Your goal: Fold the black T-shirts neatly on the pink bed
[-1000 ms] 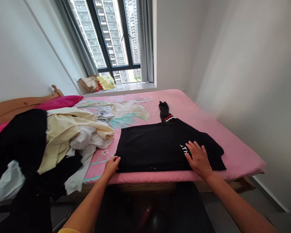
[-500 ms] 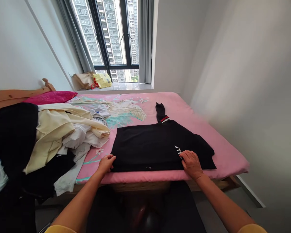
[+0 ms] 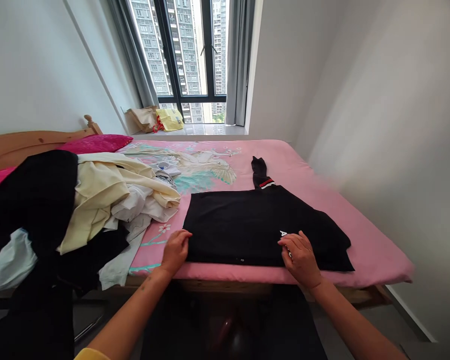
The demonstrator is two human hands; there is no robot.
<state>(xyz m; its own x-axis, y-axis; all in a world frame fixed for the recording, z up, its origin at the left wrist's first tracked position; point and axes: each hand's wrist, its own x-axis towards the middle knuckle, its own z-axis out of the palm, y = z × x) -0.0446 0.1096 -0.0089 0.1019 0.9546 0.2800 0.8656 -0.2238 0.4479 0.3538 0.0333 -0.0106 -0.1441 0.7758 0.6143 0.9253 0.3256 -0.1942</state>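
Note:
A black top (image 3: 232, 215) with white lettering lies flat and folded on the bed's near side. One narrow part of it, with a red and white striped band (image 3: 267, 183), points toward the window. At the top's left edge is my left hand (image 3: 175, 250), its fingers closed in a pinch on the cloth. My right hand (image 3: 300, 257) rests over the lettering, fingers bent and thumb drawn toward them, pinching at the fabric. It covers most of the letters, and its outermost finger is raised.
Left on the bed is a heap of clothes, with a cream garment (image 3: 97, 200), white pieces and black trousers-like cloth (image 3: 33, 195) hanging over the edge. A magenta pillow (image 3: 97, 143) lies by the wooden headboard (image 3: 37, 142). Bags (image 3: 168, 120) stand on the windowsill.
The view has shifted, so the bed and clothes appear farther right. Both hands stay near the same parts of the black top; the right hand covers more lettering.

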